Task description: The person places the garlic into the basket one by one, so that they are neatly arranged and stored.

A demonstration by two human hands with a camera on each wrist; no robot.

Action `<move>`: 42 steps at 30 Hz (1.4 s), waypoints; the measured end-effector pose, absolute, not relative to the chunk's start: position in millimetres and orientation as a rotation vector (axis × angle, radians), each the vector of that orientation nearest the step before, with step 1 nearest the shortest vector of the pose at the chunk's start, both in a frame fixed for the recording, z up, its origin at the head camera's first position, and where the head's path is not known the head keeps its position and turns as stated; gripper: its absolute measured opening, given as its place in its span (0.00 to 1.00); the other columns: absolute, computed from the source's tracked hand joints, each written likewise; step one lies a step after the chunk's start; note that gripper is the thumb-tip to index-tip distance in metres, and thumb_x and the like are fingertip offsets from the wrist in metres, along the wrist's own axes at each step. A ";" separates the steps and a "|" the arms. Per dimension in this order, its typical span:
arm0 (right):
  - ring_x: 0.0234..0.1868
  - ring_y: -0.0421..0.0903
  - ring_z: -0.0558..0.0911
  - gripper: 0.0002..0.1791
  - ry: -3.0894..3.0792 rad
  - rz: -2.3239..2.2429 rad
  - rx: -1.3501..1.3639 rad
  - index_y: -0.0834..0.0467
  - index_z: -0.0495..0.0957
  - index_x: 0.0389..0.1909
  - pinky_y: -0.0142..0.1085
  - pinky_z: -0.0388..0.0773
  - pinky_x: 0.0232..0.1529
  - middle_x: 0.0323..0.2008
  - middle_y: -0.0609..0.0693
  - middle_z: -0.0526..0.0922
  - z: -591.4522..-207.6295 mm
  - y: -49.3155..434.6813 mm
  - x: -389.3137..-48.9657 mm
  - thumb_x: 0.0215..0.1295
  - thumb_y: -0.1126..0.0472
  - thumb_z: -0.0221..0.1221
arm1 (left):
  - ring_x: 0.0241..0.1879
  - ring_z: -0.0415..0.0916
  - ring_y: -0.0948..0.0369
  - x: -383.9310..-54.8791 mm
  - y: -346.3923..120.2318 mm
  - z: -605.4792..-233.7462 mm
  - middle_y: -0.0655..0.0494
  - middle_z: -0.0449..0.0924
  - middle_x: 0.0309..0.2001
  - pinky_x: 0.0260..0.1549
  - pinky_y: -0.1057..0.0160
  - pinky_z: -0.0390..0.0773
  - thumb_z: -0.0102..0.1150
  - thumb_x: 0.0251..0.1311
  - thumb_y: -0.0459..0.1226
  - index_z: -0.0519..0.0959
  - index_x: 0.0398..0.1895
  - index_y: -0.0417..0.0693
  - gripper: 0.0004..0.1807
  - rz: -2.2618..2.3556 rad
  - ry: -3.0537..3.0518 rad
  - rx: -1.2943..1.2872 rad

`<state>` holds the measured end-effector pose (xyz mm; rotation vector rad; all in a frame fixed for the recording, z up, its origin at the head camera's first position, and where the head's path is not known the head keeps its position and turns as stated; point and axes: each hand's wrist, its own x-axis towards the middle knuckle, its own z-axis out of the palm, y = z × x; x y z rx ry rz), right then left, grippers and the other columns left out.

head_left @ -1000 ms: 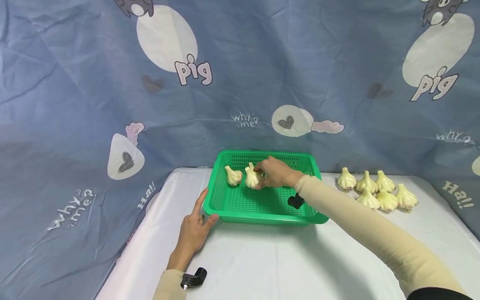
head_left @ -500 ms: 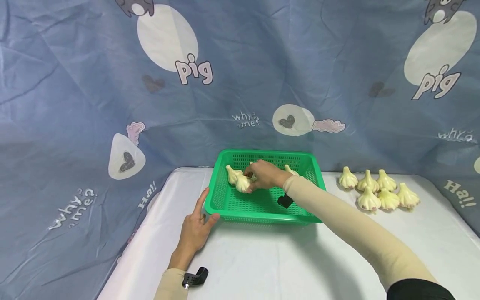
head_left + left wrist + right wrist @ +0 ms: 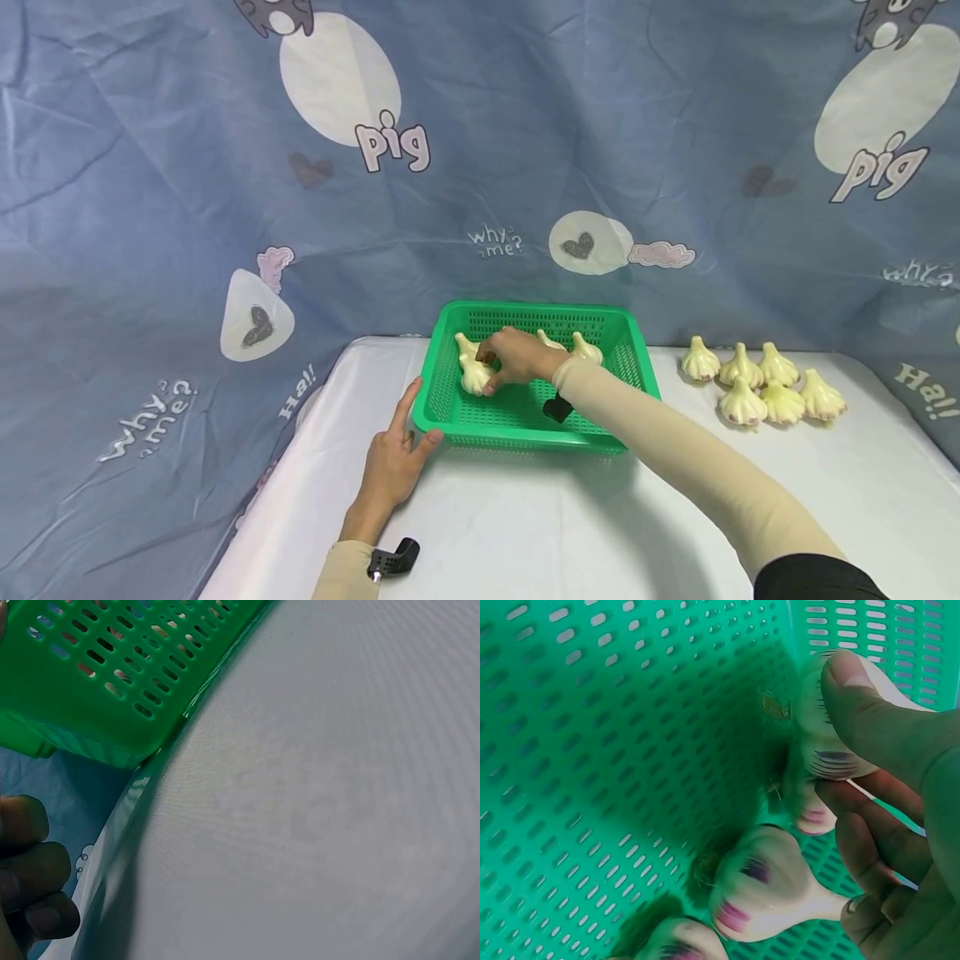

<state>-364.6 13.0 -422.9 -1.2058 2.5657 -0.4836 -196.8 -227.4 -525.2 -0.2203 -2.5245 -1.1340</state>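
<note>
A green plastic basket (image 3: 525, 435) with slotted walls stands on the white cloth. My right hand (image 3: 517, 354) reaches inside and pinches a garlic bulb (image 3: 476, 380) at the basket's left side. In the right wrist view the thumb lies over this bulb (image 3: 810, 720), with fingers beneath it. A second garlic bulb (image 3: 465, 344) sits just behind it, partly covered. Two more bulbs, one a garlic bulb (image 3: 587, 350), stand to the right of the hand, near the back wall. My left hand (image 3: 392, 462) touches the basket's front left corner with straight index finger and thumb.
Several garlic bulbs (image 3: 782, 402) stand in two rows on the white cloth (image 3: 862, 483), right of the basket. A blue printed curtain (image 3: 480, 167) hangs close behind the basket. My right forearm (image 3: 682, 450) crosses over the basket's front right part.
My right hand has moved left and slightly forward toward me inside the basket with the garlic bulb, uncovering two bulbs on the right. The left hand stays at the corner.
</note>
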 end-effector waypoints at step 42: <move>0.55 0.47 0.87 0.30 2.594 -0.506 -1.185 0.55 0.85 0.56 0.49 0.71 0.73 0.53 0.51 0.90 -445.6 8.3 -371.5 0.57 0.45 0.78 | 0.11 0.44 0.79 -200.7 -229.7 -523.9 0.78 0.53 0.09 0.11 0.71 0.50 0.58 0.67 0.70 0.53 0.86 0.76 0.47 -1.108 -2.531 -0.226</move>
